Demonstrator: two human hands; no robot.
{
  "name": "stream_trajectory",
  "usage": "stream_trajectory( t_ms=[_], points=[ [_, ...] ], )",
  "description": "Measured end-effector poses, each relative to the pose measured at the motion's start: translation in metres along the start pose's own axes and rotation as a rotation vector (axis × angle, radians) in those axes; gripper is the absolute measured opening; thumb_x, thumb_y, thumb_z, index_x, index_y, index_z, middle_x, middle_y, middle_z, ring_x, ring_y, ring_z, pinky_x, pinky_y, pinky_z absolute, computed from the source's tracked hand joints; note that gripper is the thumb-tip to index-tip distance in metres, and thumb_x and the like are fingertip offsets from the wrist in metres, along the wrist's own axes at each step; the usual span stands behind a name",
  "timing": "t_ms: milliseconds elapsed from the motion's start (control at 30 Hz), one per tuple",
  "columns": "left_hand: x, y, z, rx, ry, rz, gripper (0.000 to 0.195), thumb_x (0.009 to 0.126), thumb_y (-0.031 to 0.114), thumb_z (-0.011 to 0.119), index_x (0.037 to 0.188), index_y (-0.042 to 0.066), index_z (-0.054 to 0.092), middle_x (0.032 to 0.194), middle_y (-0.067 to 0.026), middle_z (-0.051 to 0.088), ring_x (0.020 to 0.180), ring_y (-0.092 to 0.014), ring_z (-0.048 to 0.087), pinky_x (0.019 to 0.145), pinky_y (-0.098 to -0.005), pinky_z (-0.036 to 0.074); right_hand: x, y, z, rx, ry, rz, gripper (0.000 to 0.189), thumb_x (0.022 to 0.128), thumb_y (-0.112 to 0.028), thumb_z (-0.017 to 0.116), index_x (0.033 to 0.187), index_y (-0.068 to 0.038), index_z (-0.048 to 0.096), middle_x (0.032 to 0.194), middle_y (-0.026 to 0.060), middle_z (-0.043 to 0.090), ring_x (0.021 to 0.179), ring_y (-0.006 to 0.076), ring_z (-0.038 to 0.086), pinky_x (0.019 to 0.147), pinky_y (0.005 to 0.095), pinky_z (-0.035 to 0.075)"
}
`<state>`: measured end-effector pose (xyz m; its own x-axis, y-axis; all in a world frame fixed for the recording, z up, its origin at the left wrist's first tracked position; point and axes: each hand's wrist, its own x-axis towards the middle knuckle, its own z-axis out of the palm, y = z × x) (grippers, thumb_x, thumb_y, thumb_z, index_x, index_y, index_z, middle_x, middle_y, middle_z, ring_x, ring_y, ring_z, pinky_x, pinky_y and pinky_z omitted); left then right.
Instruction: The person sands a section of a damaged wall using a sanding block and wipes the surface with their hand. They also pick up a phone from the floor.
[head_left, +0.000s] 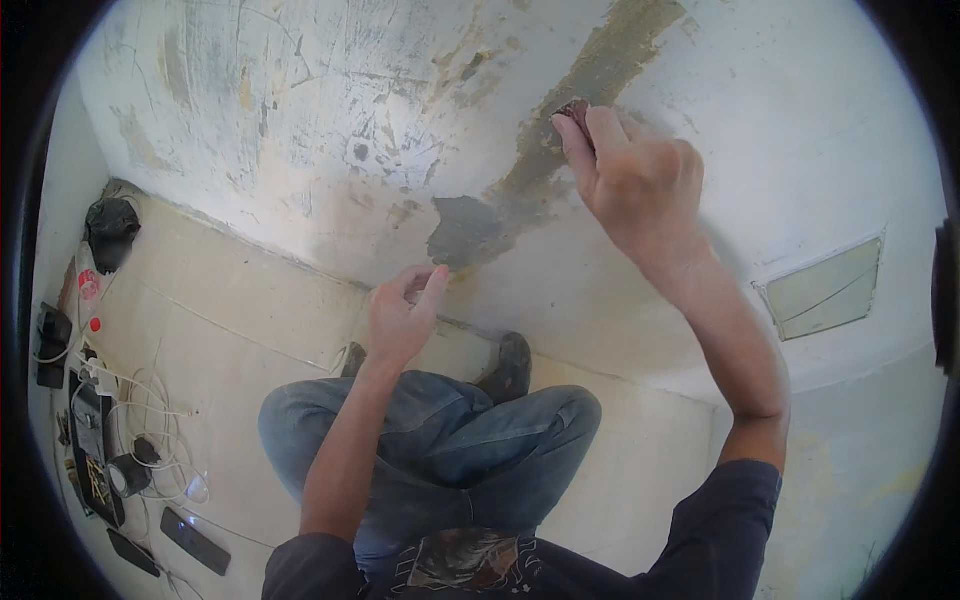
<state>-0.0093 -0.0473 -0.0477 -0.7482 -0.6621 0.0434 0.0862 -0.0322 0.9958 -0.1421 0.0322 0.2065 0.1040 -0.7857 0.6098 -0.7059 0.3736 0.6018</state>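
My right hand (637, 165) pinches a folded dark reddish-brown piece, apparently sandpaper (576, 112), between thumb and fingers. The piece is against the white wall (780, 142), over a long grey-brown strip (547, 142) where the surface coat is gone. Lower down, my left hand (405, 315) is raised close to the wall with fingers loosely curled and thumb apart. Nothing shows in its grasp, though the inner palm is partly hidden. Just above its thumb is a bare grey patch (469, 229) with ragged edges.
At left on the tiled floor (225, 405) lie a coiled white cable (161, 450), a black tray (97, 450) of small parts, a phone (195, 540), a plastic bottle (86, 277) and a black bag (112, 225). A rectangular panel (825, 289) is set in the wall at right.
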Motion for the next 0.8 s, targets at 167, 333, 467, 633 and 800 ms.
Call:
stream_trajectory(
  t_ms=[167, 333, 467, 633, 800],
  points=[
    [0.001, -0.001, 0.006, 0.029, -0.006, -0.009, 0.036, 0.095, 0.029, 0.066, 0.107, -0.004, 0.07, 0.094, -0.0108, 0.073, 0.09, -0.014, 0.068, 0.084, -0.0273, 0.051, 0.035, 0.025, -0.024, -0.061, 0.056, 0.023, 0.022, 0.086, -0.031, 0.073, 0.08, -0.01, 0.07, 0.061, 0.0078, 0.064, 0.05, 0.025, 0.062, 0.045, 0.0353, 0.047],
    [0.001, -0.005, 0.002, -0.045, 0.05, -0.005, 0.033, 0.092, 0.029, 0.068, 0.099, -0.002, 0.072, 0.086, -0.0149, 0.074, 0.081, -0.019, 0.072, 0.078, -0.0297, 0.054, 0.016, 0.004, -0.012, -0.12, -0.036, -0.031, 0.024, 0.088, -0.033, 0.071, 0.079, -0.011, 0.069, 0.061, 0.0069, 0.064, 0.049, 0.0249, 0.062, 0.044, 0.0349, 0.046],
    [0.0, -0.002, 0.002, -0.003, 0.021, 0.006, 0.035, 0.095, 0.029, 0.066, 0.106, -0.004, 0.07, 0.091, -0.0095, 0.073, 0.087, -0.012, 0.066, 0.08, -0.0274, 0.051, 0.021, 0.016, -0.013, -0.115, -0.061, -0.046, 0.025, 0.088, -0.033, 0.07, 0.078, -0.011, 0.069, 0.062, 0.0072, 0.064, 0.048, 0.0248, 0.061, 0.044, 0.0353, 0.045],
    [0.001, -0.001, 0.004, 0.006, 0.014, -0.022, 0.035, 0.095, 0.029, 0.066, 0.105, -0.005, 0.07, 0.09, -0.0091, 0.073, 0.087, -0.012, 0.066, 0.08, -0.0272, 0.051, 0.044, 0.031, -0.028, -0.023, 0.185, 0.064, 0.026, 0.09, -0.034, 0.065, 0.076, -0.013, 0.064, 0.053, 0.0076, 0.06, 0.047, 0.0289, 0.062, 0.042, 0.0398, 0.048],
    [0.0, -0.002, 0.0, -0.015, 0.018, 0.013, 0.034, 0.095, 0.028, 0.066, 0.105, -0.005, 0.07, 0.091, -0.0099, 0.073, 0.087, -0.013, 0.067, 0.081, -0.0275, 0.051, -0.001, -0.009, 0.005, 0.069, -0.046, -0.054, 0.022, 0.089, -0.032, 0.066, 0.078, -0.013, 0.066, 0.053, 0.009, 0.06, 0.049, 0.03, 0.062, 0.045, 0.038, 0.049]
  ],
)
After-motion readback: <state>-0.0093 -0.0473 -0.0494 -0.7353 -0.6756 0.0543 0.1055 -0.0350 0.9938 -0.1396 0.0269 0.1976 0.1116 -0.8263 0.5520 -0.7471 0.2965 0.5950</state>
